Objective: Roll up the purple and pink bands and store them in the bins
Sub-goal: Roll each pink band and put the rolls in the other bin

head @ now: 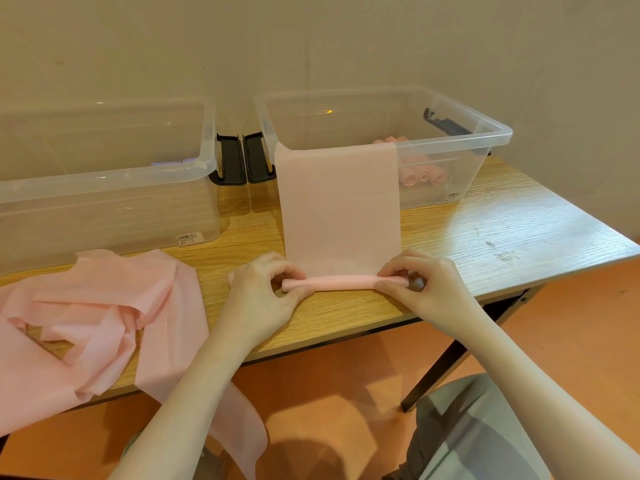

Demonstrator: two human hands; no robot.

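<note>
While the thin, matte pink elastic band lies flat and taut from the front rim of the right-hand clear plastic bin down onto the wood-grain tabletop, its near end is already wound into a slim, even cylinder. Draping the far end over the rim probably keeps the strip straight and lightly tensioned, so the roll tracks square.

Left hand: thumb and fingers curled, pinching the left end of the roll. Right hand: fingertips pressed on the right end, thumb under it. Holding both ends likely stops the roll telescoping.

Material: sheer, slightly translucent, soft-edged, no visible creasing on the flat run. Roll small; most of the length unrolled, so this band is judged to be early in its rolling.

Inside the same bin, several finished pink rolls lie side by side, spiral ends facing forward. The left-hand clear plastic bin appears nearly empty; a purplish trace shows at its rim, not identifiable.

A loose, crumpled heap of pink bands sits at the table's left, one tail hanging off the edge.
</note>
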